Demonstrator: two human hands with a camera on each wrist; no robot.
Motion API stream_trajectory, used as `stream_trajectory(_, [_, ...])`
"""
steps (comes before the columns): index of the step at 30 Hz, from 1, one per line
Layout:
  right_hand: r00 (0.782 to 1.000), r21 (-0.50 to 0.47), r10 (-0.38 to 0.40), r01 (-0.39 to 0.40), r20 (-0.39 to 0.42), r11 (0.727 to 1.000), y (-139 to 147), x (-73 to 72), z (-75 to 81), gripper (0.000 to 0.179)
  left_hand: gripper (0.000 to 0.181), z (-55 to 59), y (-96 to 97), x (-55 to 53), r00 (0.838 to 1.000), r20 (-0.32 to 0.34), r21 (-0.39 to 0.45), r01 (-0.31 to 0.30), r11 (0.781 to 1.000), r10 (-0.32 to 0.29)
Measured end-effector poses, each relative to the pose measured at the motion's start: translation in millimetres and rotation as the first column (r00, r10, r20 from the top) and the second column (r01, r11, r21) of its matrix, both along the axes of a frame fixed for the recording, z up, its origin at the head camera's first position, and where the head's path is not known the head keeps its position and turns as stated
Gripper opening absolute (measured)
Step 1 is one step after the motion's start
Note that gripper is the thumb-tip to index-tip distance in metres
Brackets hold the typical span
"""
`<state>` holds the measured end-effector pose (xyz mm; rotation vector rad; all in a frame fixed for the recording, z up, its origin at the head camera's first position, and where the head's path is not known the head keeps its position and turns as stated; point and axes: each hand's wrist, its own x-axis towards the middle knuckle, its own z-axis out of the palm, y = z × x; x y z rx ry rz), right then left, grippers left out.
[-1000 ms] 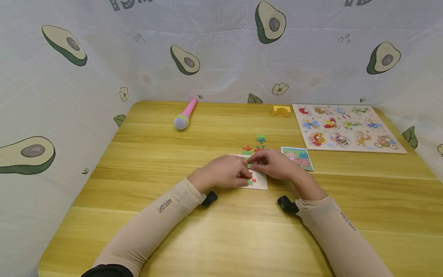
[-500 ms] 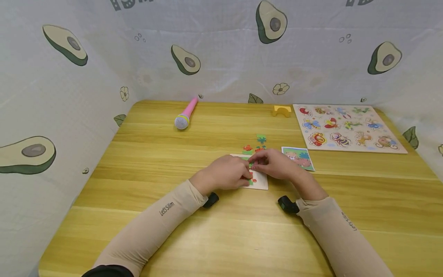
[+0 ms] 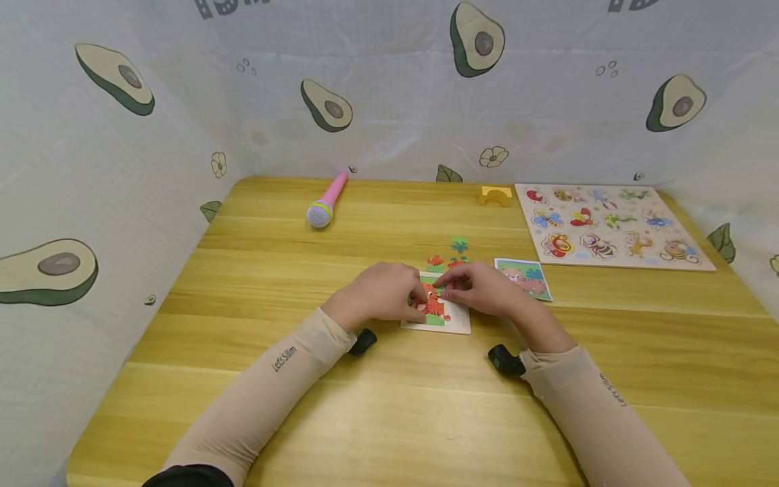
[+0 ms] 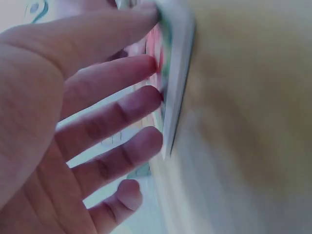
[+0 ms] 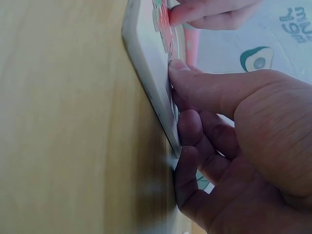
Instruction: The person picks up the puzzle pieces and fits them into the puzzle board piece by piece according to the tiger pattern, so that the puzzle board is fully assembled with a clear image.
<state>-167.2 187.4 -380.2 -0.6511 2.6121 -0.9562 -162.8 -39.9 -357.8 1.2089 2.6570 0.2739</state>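
A small white puzzle board [image 3: 460, 320] lies on the table under both hands. Its red and green jigsaw picture [image 3: 435, 306] is partly hidden by fingers. From the left, my left hand [image 3: 389, 292] reaches over the board, fingertips at the picture. The left wrist view shows those fingers [image 4: 122, 109] spread and nearly straight, with the thumb at the board's edge. My right hand [image 3: 477, 289] pinches a green-edged puzzle piece [image 3: 439, 291] at the board's upper right between thumb and index finger. Its other fingers curl beside the board edge in the right wrist view.
Several loose puzzle pieces [image 3: 459, 244] lie just beyond the board. A picture card [image 3: 535, 279] is right of the right hand. Farther back are a large animal puzzle board [image 3: 608, 260], a yellow arch block [image 3: 496, 196] and a pink toy microphone [image 3: 328, 199].
My left hand has drawn back slightly left and up, uncovering more of the red and green picture. The right hand stays in place at the board's upper right.
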Motion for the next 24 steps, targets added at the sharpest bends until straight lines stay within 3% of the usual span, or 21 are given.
stream_trajectory(4, [1.0, 0.007, -0.007, 0.007, 0.009, 1.0, 0, 0.2, 0.3, 0.018, 0.051, 3.1, -11.4, -6.4, 0.998, 0.012, -0.023, -0.066, 0.998, 0.067])
stream_trajectory(8, [1.0, 0.015, -0.005, 0.005, 0.01, 1.0, 0, -0.1, 0.7, 0.018, 0.087, 3.3, -19.3, -9.6, 0.997, 0.038, -0.023, -0.065, 0.998, 0.066])
stream_trajectory(11, [1.0, 0.019, -0.008, 0.007, 0.01, 1.0, 0, -0.4, 0.0, 0.019, 0.102, 2.1, -21.8, -10.5, 0.996, 0.068, -0.035, -0.053, 0.998, 0.055])
stream_trajectory(17, [1.0, 0.012, -0.012, 0.012, 0.015, 1.0, 1, 0.9, 0.1, 0.017, 0.105, -1.5, -22.3, -12.8, 0.996, 0.076, -0.061, -0.035, 0.998, 0.039])
stream_trajectory(24, [1.0, 0.009, -0.01, 0.01, 0.013, 1.0, 1, 0.8, 0.0, 0.017, 0.102, -5.5, -23.6, -15.3, 0.995, 0.091, -0.025, -0.041, 0.999, 0.044])
